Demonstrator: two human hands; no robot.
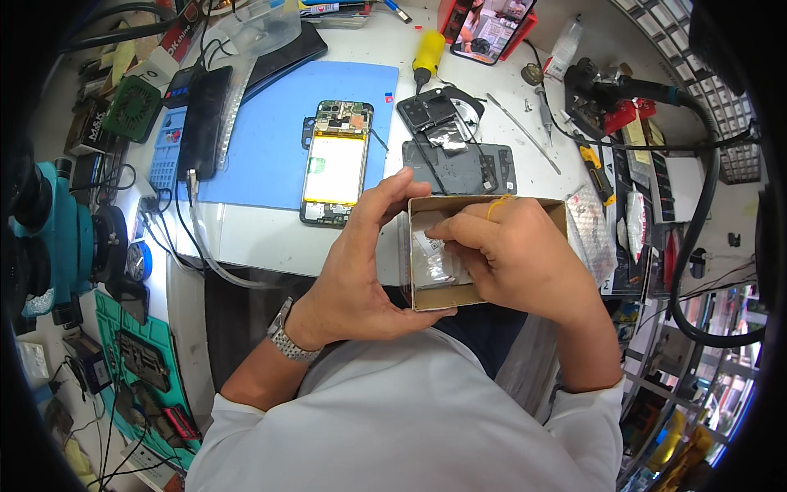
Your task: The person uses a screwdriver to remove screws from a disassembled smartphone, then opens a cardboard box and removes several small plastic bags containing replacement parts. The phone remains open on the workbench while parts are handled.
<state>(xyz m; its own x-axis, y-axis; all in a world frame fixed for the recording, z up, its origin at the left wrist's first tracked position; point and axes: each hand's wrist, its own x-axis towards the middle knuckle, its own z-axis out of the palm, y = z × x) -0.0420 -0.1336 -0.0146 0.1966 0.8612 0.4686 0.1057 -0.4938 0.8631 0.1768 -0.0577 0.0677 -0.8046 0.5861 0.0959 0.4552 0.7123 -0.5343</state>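
My left hand (348, 283) grips an open cardboard box (447, 298) by its left side, the thumb and fingers spread around the wall. The box is held tilted toward me at the table's front edge. My right hand (525, 256) reaches inside it, with bent fingers on a small clear plastic bag (432, 267) with a white label. The fingertips partly cover the bag, and the right part of the box's inside is hidden behind the hand. Beyond the box lies an opened phone (334, 168), its battery and circuit board bare, on a blue mat (254, 156).
Dark phone back parts (459, 164) lie just past the box. A yellow-handled tool (428, 53), a metal pry tool (525, 131) and a propped-up phone (492, 29) stand or lie farther back. At left are a dark phone (203, 123), cables and a teal microscope (57, 238).
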